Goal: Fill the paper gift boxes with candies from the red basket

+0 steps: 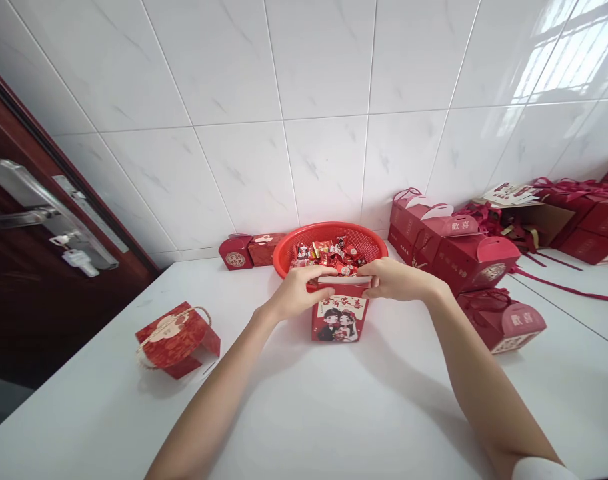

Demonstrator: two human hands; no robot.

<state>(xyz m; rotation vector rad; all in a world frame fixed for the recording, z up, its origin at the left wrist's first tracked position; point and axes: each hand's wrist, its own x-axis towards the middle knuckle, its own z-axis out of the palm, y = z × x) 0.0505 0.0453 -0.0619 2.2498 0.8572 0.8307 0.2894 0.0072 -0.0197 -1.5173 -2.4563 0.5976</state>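
A red candy box (338, 323) with a cartoon bride and groom stands upright on the white table, its top edge between my hands. My left hand (308, 288) grips the upper left corner, thumb on the front and fingers behind. At the upper right corner, my right hand (390, 279) pinches the rim in the same way. A pale flap or inner face shows along the top; the inside of the box is hidden. Just behind it sits a red plastic basket (283, 252) with many wrapped candies (329, 253) in it.
To the left lies a red patterned box (177, 339) with a rope handle. Two small red boxes (237, 253) stand by the tiled wall. Several red gift boxes (439, 243) and ribbons (569, 287) crowd the right. A door with a handle and keys (79, 260) is at far left.
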